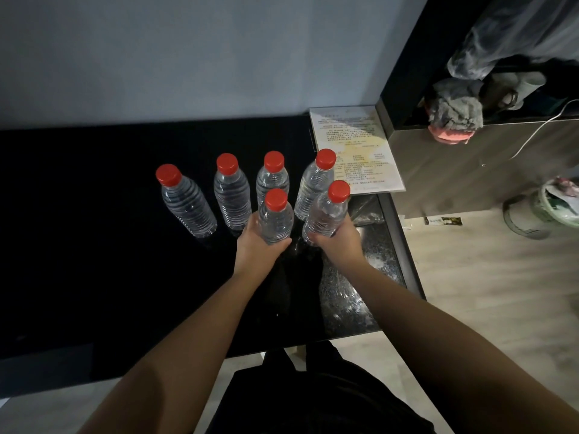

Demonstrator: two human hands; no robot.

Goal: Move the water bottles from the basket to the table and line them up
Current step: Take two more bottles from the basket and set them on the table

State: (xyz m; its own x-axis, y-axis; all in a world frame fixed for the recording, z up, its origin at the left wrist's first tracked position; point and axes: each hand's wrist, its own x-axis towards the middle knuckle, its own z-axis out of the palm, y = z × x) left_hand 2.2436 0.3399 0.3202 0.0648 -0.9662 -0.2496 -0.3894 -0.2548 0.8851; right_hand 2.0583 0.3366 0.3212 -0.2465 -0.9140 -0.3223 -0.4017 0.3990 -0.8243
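A pale grey-blue wall (156, 57) backs a glossy black table (78, 245) whose right end shows a speckled, stone-like sheen, with light wood-look floor (485, 277) beyond its edge. On the table four water bottles stand upright in a row running left to right: the leftmost bottle (188, 202), the second bottle (232, 195), the third bottle (272, 178) and the fourth bottle (313, 189). All are alike: clear ribbed plastic, no label to be seen, water inside, a rounded shoulder and a bright red screw cap. The gap between the leftmost and the second is wider than the others. In front of the row two more of the same kind are held. The left hand (257, 242) has its fingers curled round the lower body of the left-hand bottle (275, 217), which stands before the third bottle and partly covers it. The right hand (340, 239) wraps the lower body of the right-hand bottle (327, 214) just in front of the fourth. Both held bottles are cap-up – whether their bases touch the table cannot be told, as the hands hide them. A printed sheet (354, 145) lies at the table's far right corner, close behind the fourth bottle.
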